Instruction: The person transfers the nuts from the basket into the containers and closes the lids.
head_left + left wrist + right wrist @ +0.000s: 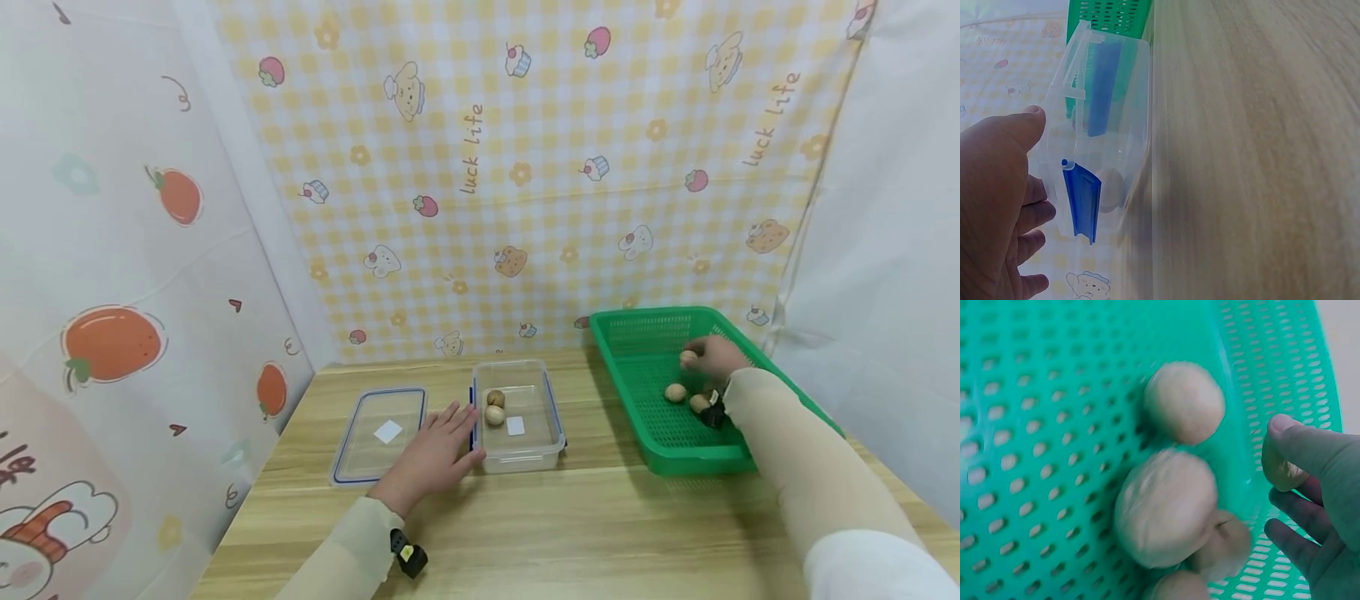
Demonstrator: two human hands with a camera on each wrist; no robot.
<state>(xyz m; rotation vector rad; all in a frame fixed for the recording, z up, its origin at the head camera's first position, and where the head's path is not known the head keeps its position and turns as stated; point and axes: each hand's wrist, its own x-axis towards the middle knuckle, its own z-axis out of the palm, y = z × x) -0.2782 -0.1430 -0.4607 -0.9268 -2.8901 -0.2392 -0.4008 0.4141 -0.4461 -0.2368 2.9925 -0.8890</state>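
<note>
My right hand is over the green basket, pinching a walnut between thumb and fingers. Below it, several more walnuts lie on the basket floor. Two walnuts sit at the left side of a clear plastic box with blue side clips. Along that side my left hand lies with fingers extended. In the left wrist view its thumb is close to the box rim and a blue clip hangs down; whether the fingers touch the box I cannot tell.
A clear lid with a blue seal lies flat on the wooden table, left of the box. Behind the table hangs a checked cloth. White cloth closes off the right side, next to the basket.
</note>
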